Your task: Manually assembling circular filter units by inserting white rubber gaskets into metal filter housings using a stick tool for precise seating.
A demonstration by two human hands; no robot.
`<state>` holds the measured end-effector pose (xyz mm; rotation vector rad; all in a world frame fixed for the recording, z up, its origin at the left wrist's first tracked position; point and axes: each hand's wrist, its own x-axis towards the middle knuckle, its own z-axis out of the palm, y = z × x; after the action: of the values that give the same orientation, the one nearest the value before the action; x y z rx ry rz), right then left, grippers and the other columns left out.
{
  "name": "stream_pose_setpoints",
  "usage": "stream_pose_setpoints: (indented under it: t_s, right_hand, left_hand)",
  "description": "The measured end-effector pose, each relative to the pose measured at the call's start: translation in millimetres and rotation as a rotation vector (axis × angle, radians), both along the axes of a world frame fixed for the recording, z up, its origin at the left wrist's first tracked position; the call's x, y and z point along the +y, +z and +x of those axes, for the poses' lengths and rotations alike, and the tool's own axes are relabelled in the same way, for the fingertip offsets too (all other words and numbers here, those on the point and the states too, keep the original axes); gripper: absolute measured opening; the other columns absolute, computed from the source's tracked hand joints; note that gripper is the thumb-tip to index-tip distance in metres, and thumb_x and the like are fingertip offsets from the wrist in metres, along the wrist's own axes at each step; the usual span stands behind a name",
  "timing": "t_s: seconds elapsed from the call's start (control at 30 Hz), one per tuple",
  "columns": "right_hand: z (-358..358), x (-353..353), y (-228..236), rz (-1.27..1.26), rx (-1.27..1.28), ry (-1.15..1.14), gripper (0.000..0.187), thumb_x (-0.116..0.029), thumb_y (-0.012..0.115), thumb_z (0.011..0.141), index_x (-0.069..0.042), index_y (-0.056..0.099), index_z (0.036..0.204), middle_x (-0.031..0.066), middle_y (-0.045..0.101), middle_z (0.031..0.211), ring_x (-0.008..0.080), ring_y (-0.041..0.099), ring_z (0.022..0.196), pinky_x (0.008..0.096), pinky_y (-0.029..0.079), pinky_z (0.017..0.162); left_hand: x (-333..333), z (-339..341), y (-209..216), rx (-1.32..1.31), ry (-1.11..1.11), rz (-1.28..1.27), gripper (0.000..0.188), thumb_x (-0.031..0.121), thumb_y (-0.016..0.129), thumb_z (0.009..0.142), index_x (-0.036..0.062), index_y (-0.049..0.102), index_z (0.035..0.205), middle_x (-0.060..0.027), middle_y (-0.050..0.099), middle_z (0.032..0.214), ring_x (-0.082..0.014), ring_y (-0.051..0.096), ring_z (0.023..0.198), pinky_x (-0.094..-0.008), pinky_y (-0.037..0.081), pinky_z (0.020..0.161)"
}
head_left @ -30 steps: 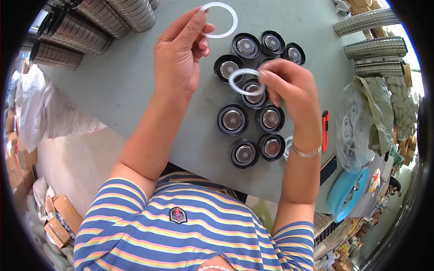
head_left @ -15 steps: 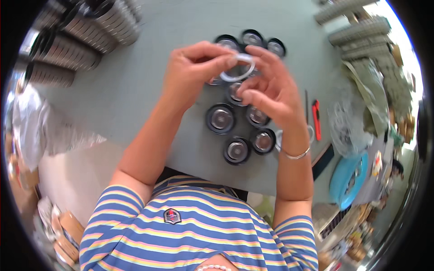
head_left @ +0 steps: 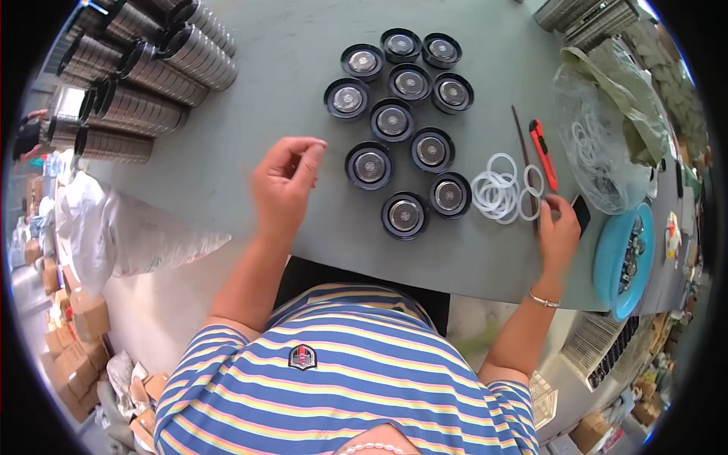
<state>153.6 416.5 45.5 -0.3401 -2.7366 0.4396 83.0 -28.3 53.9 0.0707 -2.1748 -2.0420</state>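
My left hand (head_left: 282,186) hovers over the table, left of the black cup lids, its fingers curled and thumb against the index finger. Nothing shows between them. At the right, my right hand (head_left: 560,231) pinches at the lower edge of a translucent white sealing ring (head_left: 534,180). Beside it lies a loose pile of similar sealing rings (head_left: 494,193). Several round black lids (head_left: 369,166) with silvery metal centres spread over the middle of the table, metal side up.
A red utility knife (head_left: 543,155) and a thin dark rod (head_left: 522,136) lie beyond the rings. A clear bag (head_left: 588,167) of rings and a blue basin (head_left: 607,258) with metal pieces stand right. Stacked metal cylinders (head_left: 155,72) fill the far left. A whitish plastic bag (head_left: 152,227) hangs at the left edge.
My hands have parted; the white ring held between them is no longer there. The left hand moved down and left, the right hand across to the rings. The view has shifted.
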Motion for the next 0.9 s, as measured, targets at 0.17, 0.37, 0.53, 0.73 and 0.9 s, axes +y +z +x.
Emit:
stream_pose_setpoints:
  t_s: [0.17, 0.37, 0.53, 0.73, 0.9]
  right_hand:
    - [1.2, -17.8, -2.7, -0.103, -0.238, -0.175, 0.017, -0.017, 0.07, 0.089, -0.001, 0.07, 0.094, 0.0168, 0.073, 0.091, 0.0351, 0.071, 0.083, 0.044, 0.056, 0.079]
    - [-10.9, -37.5, 10.2, 0.119, -0.299, -0.166, 0.019, -0.02, 0.069, 0.084, -0.004, 0.071, 0.094, 0.0166, 0.074, 0.097, 0.0381, 0.071, 0.089, 0.0488, 0.056, 0.08]
    - [-30.4, -35.9, 14.7, 0.174, -0.377, -0.17, 0.017, -0.016, 0.068, 0.083, -0.002, 0.071, 0.093, 0.0206, 0.073, 0.099, 0.04, 0.071, 0.093, 0.0501, 0.056, 0.082]
    - [-21.3, -19.6, 4.6, 0.158, -0.19, -0.192, 0.014, -0.013, 0.066, 0.087, -0.005, 0.068, 0.098, 0.0163, 0.071, 0.101, 0.0381, 0.071, 0.091, 0.048, 0.057, 0.08]
    - [-41.8, -48.0, 0.5, 0.057, 0.025, -0.003, 0.013, -0.019, 0.066, 0.093, -0.007, 0.068, 0.098, 0.0129, 0.066, 0.104, 0.0364, 0.07, 0.092, 0.0484, 0.057, 0.078]
  left_hand:
    - [7.7, 46.5, -13.8, 0.081, -0.075, -0.153, 0.018, 0.006, 0.077, 0.091, 0.0033, 0.072, 0.109, -0.0047, 0.065, 0.108, -0.005, 0.056, 0.068, -0.0225, 0.048, 0.06]
    - [38.3, 68.2, -10.8, 0.282, -0.428, -0.456, 0.058, 0.019, 0.093, 0.075, 0.0063, 0.063, 0.122, -0.0114, 0.061, 0.131, -0.0109, 0.059, 0.07, -0.0241, 0.051, 0.06]
    - [52.9, 67.6, -18.7, 0.274, -0.418, -0.461, 0.065, 0.024, 0.091, 0.077, 0.0079, 0.057, 0.131, -0.0104, 0.059, 0.135, -0.0188, 0.064, 0.075, -0.0299, 0.056, 0.065]
    - [53.3, 65.5, -23.2, 0.276, -0.402, -0.451, 0.066, 0.022, 0.089, 0.078, 0.008, 0.057, 0.133, -0.0123, 0.059, 0.134, -0.0288, 0.067, 0.102, -0.0348, 0.058, 0.078]
    - [53.1, 65.2, -19.5, 0.204, -0.426, -0.456, 0.067, 0.022, 0.089, 0.077, 0.0087, 0.056, 0.134, -0.0137, 0.058, 0.135, -0.033, 0.065, 0.11, -0.0371, 0.057, 0.084]
